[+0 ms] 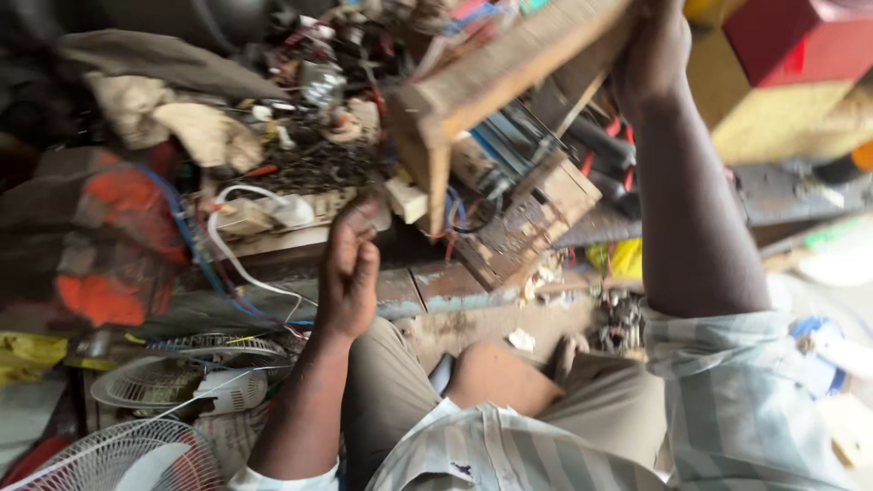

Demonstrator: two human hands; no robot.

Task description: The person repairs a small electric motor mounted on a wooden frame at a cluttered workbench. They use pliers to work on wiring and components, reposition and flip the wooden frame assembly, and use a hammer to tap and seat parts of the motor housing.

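Right hand (650, 55) is up high, wrapped round the top end of a wooden frame (496, 77), lifting it at a tilt over the workbench (427, 286); fingers mostly hidden behind the wood, so the grip looks closed but I can't tell how firm. Left hand (348, 268) sits low at the bench edge, fingers curled nearly shut; whether it pinches anything small I can't tell, too blurred. It's just below the frame's lower corner, not touching it.

Risks: frame hangs from 1 hand only, w/ its heavy corner dangling over the clutter of wires & parts (318, 155). A slip likely drops it onto the white cable (227, 250) or the left knuckles. That corner could also snag the blue wires (455, 207) beside it and drag bits off the bench toward the fan guards (173, 382) on the floor. The small wooden block (532, 218) under the frame sits near the edge, easy to knock.
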